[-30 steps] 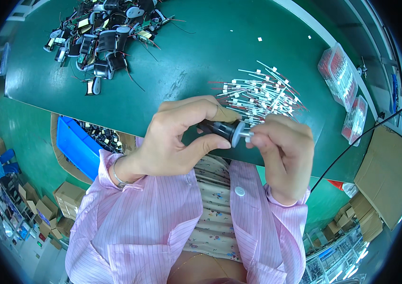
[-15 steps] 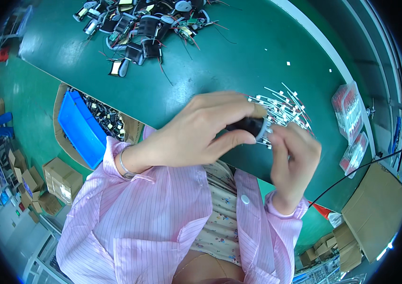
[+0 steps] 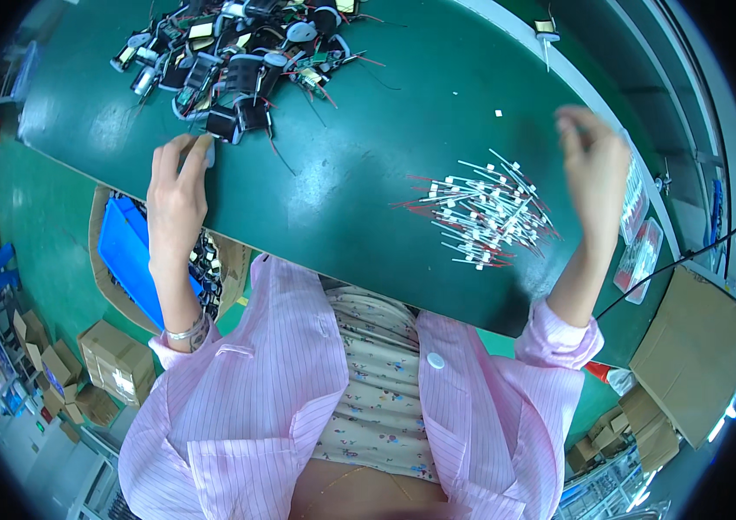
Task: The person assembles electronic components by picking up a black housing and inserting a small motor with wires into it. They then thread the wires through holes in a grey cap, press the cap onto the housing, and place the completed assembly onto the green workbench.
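My left hand (image 3: 175,198) reaches to the near edge of a pile of black modules (image 3: 242,74) with grey rounded ends, trailing red and black wires. Its fingertips close on one module (image 3: 210,154), of which only a grey edge shows. My right hand (image 3: 595,165) is raised over the right side of the table, slightly blurred, fingers loosely curled and apart, with nothing visible in them. Between the hands lies a heap of white-and-red wire leads (image 3: 489,212) with small white connectors. Past the white rail, a module with a yellow pad (image 3: 546,31) lies with a white lead on it.
The green table (image 3: 333,234) carries a small white square (image 3: 498,113). Clear packs of leads (image 3: 639,260) lie at its right edge by the white rail. A blue tray (image 3: 130,247) sits in a carton of parts at left. A black cable (image 3: 689,290) crosses at right.
My hands have parted: the left went from the black module over the leads to the pile, the right moved up and right. A module now lies past the rail. The view shifted slightly.
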A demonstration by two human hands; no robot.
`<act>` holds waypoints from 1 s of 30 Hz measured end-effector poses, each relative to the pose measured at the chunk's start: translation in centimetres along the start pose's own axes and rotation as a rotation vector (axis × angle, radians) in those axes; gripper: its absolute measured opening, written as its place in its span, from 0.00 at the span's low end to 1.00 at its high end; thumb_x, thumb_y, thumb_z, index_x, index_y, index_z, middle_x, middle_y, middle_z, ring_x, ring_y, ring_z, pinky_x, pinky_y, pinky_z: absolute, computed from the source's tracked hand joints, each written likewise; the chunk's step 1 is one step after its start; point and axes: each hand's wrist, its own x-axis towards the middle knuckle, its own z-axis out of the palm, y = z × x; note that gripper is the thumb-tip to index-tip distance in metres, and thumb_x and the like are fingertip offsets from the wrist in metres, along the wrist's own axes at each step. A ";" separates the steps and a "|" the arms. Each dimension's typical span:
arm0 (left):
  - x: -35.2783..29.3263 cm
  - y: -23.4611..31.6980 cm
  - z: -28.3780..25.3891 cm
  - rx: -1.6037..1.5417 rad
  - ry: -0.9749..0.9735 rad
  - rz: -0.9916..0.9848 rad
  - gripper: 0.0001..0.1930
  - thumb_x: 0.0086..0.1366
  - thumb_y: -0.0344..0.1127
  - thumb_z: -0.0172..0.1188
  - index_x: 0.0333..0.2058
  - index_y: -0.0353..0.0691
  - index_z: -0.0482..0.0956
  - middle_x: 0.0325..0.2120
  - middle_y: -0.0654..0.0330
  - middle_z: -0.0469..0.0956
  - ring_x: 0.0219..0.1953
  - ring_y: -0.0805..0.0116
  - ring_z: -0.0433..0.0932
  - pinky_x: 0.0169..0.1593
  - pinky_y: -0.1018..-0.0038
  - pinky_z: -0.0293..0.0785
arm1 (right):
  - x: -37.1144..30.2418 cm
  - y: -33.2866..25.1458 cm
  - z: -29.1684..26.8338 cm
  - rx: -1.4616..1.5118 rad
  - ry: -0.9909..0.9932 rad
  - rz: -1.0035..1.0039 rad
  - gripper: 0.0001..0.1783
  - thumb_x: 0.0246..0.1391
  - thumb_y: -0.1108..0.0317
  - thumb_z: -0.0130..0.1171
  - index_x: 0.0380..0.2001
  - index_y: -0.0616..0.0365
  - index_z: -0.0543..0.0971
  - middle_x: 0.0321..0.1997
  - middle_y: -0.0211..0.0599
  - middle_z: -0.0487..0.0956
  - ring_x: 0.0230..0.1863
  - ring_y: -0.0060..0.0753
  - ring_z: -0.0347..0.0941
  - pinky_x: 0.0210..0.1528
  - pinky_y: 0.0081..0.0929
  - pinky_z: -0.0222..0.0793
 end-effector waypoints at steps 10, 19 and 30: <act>-0.7 1.5 1.1 0.035 0.037 -0.163 0.20 0.54 0.32 0.66 0.45 0.35 0.72 0.41 0.51 0.68 0.47 0.52 0.65 0.52 0.62 0.61 | -2.8 1.6 3.8 -0.030 -0.328 -0.046 0.08 0.43 0.80 0.57 0.31 0.64 0.78 0.31 0.49 0.76 0.34 0.54 0.74 0.38 0.44 0.69; 1.2 7.5 -1.1 -0.796 0.195 -0.030 0.14 0.49 0.26 0.68 0.35 0.34 0.75 0.32 0.51 0.77 0.43 0.57 0.77 0.37 0.68 0.74 | -4.1 1.0 1.5 0.695 0.132 -0.177 0.09 0.45 0.86 0.56 0.31 0.66 0.79 0.34 0.39 0.78 0.28 0.23 0.73 0.31 0.17 0.69; 6.4 15.5 -0.4 -1.575 -0.372 0.048 0.05 0.56 0.28 0.64 0.32 0.35 0.80 0.36 0.59 0.75 0.29 0.77 0.72 0.25 0.81 0.63 | -9.0 -5.9 -1.4 1.648 -0.143 0.149 0.06 0.46 0.86 0.62 0.30 0.72 0.79 0.35 0.55 0.79 0.32 0.37 0.79 0.33 0.27 0.79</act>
